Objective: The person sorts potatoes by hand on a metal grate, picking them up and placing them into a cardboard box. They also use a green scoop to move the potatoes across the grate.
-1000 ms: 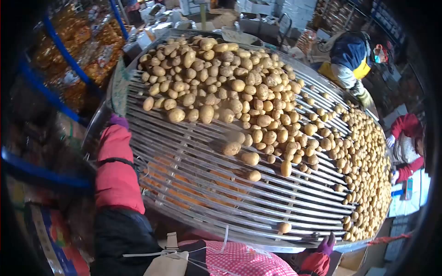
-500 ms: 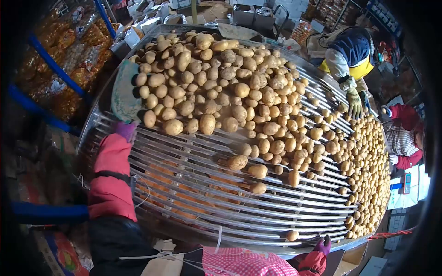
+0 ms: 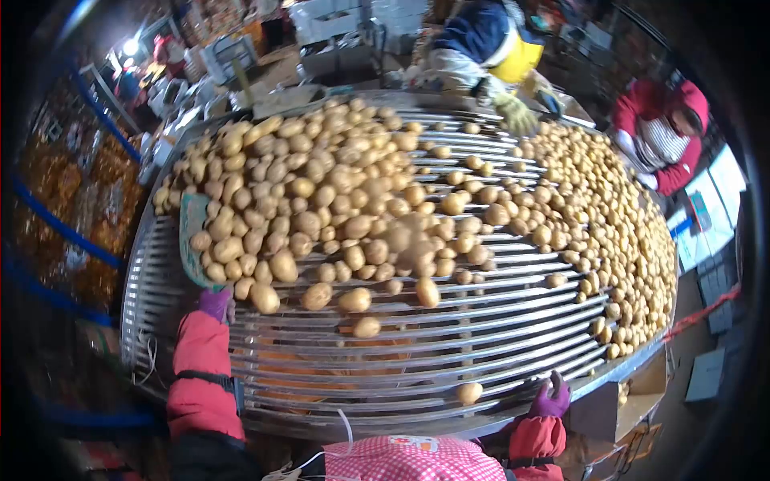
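Observation:
My left hand (image 3: 215,305), in a purple glove, is closed on the lower end of a worn green flat board (image 3: 192,239). The board stands against the left side of a large heap of potatoes (image 3: 321,188). Metal bars of a slatted sorting table (image 3: 345,365) run beneath the heap. My right hand (image 3: 551,395), also gloved in purple, is at the near edge of the table with thumb and fingers apart and nothing visible in it. A single potato (image 3: 469,393) lies on the bars to its left.
Smaller potatoes (image 3: 618,232) cover the table's right end. Across the table, one person's gloved hand (image 3: 517,116) touches the bars; another person in red sleeves (image 3: 674,172) stands at the far right. An open cardboard box (image 3: 638,405) sits below the right edge.
The view has swung to the right. The heap has spread rightward along the bars, with the board still at its left side. My right hand has risen further into view.

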Demonstrator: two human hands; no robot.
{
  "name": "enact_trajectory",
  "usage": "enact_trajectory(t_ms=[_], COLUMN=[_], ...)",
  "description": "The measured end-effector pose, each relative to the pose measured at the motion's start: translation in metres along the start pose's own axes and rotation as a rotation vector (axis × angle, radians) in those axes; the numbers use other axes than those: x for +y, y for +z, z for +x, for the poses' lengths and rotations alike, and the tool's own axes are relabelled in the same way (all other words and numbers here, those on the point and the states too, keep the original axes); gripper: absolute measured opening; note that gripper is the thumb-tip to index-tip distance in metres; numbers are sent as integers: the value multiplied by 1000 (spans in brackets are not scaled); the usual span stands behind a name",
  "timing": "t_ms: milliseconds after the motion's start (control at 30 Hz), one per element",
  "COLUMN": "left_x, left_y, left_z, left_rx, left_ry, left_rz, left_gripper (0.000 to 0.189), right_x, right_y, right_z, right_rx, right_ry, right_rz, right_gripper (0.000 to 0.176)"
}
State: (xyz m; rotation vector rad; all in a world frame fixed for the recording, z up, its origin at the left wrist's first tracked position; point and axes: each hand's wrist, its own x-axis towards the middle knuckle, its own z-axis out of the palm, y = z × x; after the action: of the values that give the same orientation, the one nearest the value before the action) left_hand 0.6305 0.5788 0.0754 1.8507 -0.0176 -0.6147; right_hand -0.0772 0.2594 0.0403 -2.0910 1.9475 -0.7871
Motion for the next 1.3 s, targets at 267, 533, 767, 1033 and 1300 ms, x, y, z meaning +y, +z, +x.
enact_trajectory(t_ms=[267, 533, 767, 1033, 1300], left_x=[-11, 8, 32, 79, 62], left_y=[67, 171, 278, 445, 636], left_z=[-36, -136, -193, -225, -222], left_rx=[32, -168, -252, -472, -487], left_ry=[-80, 5, 15, 13, 949], left_rz=[16, 14, 66, 282, 954], left_gripper=[25, 22, 18, 19, 29], right_x=[-25, -23, -10, 2, 3], right_y=[-24, -33, -43, -44, -52], right_z=[8, 23, 37, 44, 41], right_rx=[-1, -123, -322, -402, -463], right_ry=[-140, -347, -522, -705, -610], right_rz=[85, 102, 185, 274, 247], right_gripper=[26, 29, 40, 43, 45])
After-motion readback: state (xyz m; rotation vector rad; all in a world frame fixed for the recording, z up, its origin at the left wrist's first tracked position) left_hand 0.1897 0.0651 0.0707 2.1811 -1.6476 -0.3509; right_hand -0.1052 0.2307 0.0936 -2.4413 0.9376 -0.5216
